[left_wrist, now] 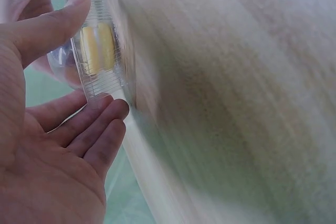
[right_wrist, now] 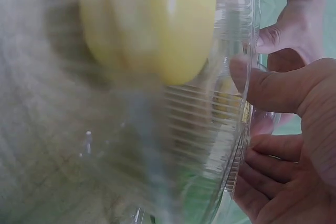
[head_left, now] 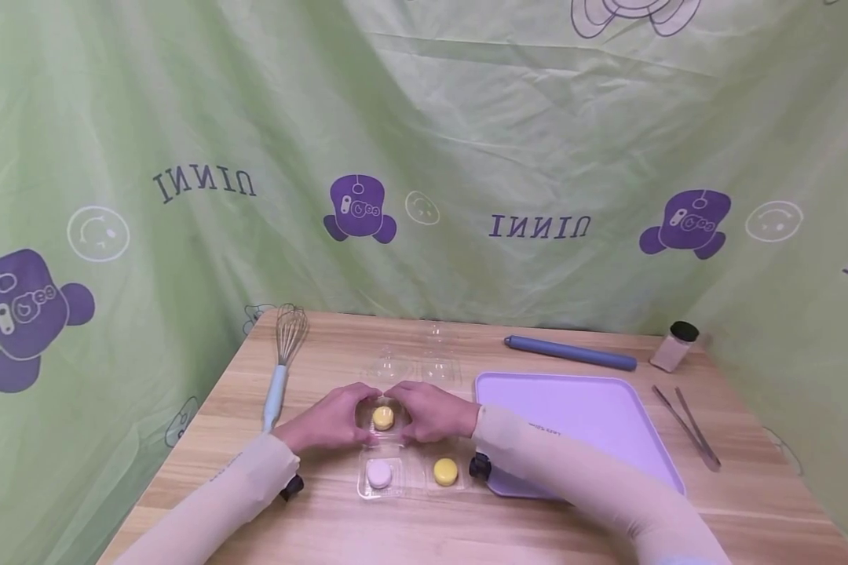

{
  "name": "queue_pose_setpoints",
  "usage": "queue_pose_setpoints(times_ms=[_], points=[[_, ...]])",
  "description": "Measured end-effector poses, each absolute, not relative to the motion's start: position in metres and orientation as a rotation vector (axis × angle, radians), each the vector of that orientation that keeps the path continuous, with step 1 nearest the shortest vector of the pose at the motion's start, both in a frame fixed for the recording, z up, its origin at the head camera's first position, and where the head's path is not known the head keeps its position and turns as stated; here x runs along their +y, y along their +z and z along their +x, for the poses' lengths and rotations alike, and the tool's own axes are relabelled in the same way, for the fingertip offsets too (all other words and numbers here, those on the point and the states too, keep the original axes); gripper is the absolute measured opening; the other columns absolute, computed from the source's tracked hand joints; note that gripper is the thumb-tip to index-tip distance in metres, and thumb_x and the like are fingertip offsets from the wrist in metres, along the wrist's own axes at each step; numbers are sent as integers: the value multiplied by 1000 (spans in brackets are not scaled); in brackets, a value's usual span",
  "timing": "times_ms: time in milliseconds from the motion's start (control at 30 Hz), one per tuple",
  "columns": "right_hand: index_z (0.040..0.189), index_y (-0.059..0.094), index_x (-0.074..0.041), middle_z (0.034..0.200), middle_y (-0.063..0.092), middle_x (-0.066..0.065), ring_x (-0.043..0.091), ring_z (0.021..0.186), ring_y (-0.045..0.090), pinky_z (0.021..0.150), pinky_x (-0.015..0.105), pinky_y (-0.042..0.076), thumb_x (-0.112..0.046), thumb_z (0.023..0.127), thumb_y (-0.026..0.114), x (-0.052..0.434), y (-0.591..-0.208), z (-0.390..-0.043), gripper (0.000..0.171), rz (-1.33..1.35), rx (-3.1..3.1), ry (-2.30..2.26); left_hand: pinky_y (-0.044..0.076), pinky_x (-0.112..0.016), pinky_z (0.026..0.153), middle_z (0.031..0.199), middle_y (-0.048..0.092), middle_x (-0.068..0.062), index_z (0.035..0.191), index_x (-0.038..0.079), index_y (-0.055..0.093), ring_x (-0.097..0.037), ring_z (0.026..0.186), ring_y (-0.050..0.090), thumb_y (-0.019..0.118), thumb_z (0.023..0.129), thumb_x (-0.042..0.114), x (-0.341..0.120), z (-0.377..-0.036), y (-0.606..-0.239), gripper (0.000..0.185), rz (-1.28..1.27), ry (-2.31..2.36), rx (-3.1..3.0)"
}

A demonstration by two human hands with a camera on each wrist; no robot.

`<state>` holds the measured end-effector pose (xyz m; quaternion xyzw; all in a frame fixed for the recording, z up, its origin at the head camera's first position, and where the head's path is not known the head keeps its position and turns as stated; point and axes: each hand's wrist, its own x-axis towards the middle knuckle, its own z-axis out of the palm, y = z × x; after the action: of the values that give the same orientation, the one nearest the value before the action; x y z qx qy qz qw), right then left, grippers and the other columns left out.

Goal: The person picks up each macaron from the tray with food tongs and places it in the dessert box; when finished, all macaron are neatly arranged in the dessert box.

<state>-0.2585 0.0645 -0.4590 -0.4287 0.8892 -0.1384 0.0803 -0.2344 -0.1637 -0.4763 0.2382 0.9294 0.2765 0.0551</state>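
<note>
Between my two hands sits a small clear plastic box (left_wrist: 105,85) with a yellow macaron (head_left: 383,417) inside. My left hand (head_left: 335,416) pinches its left side, thumb on one edge and fingertips on the other. On the opposite side, my right hand (head_left: 431,413) grips the box with thumb and fingers. Just in front lie a clear box with a pale lilac macaron (head_left: 378,473) and one with a yellow macaron (head_left: 446,472). That nearer yellow macaron (right_wrist: 184,24) looms large in the right wrist view.
Behind my hands stand clear domed plastic containers (head_left: 438,369). A purple tray (head_left: 572,404) lies to the right, with tongs (head_left: 689,428) beyond it. Farther back are a blue rolling pin (head_left: 571,353) and a black-lidded jar (head_left: 674,348). A whisk (head_left: 277,388) lies at left.
</note>
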Motion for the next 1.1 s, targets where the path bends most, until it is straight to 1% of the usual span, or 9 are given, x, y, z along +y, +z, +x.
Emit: queue_pose_setpoints(times_ms=[267,500,633,700,767,833,900,967,1100], points=[[144,52,-9,143,60,7,22,130,60,113,34,50,-28,81,83,67,-460,-257,72,-1296,2651,-416,49,-54,111,135,64,-16,137,0,57,-33,125,62,91,70,30,-164,-231,-475,80,751,860,2790],[146,50,-8,149,56,9,25,136,56,118,38,46,-31,82,82,69,-457,-257,75,-1274,2654,-421,49,-54,112,139,63,-13,141,5,56,-31,126,61,90,71,33,-169,-229,-469,83,679,839,2821],[148,48,-7,151,54,10,27,140,53,120,41,44,-31,83,82,73,-451,-257,77,-1290,2670,-449,53,-54,106,134,66,-13,137,5,59,-31,120,63,88,72,36,-175,-228,-458,77,686,808,2876],[148,48,-7,152,54,10,27,140,52,120,42,43,-30,83,82,76,-445,-258,77,-1303,2679,-486,54,-53,104,131,68,-14,134,4,61,-31,117,65,87,75,34,-177,-231,-450,71,689,816,2905],[148,47,-7,152,54,10,28,141,52,120,42,43,-27,84,81,81,-438,-262,76,-1323,2691,-538,55,-53,104,129,68,-14,133,3,62,-32,117,65,85,78,33,-180,-236,-440,67,687,831,2942],[149,47,-8,152,53,10,29,139,53,120,43,42,-23,84,81,86,-428,-269,75,-1334,2703,-617,52,-53,108,132,67,-15,135,3,60,-34,121,63,83,81,35,-182,-245,-427,67,655,859,2967],[150,45,-8,153,52,11,30,136,55,119,44,45,-20,84,81,92,-417,-278,76,-1316,2710,-734,48,-54,112,137,64,-17,139,3,57,-37,126,61,81,83,38,-182,-256,-413,70,625,913,2976],[150,45,-5,152,52,13,33,133,57,116,47,47,-16,84,80,99,-405,-289,75,-1294,2719,-882,44,-56,116,142,60,-18,142,3,53,-39,131,57,79,84,40,-181,-269,-398,74,608,962,2966],[148,46,-2,151,53,16,34,130,58,112,47,51,-10,81,81,116,-389,-318,76,-1196,2789,-1132,42,-58,117,146,56,-20,145,3,50,-41,135,53,81,83,37,-172,-297,-377,77,611,1042,2945]])
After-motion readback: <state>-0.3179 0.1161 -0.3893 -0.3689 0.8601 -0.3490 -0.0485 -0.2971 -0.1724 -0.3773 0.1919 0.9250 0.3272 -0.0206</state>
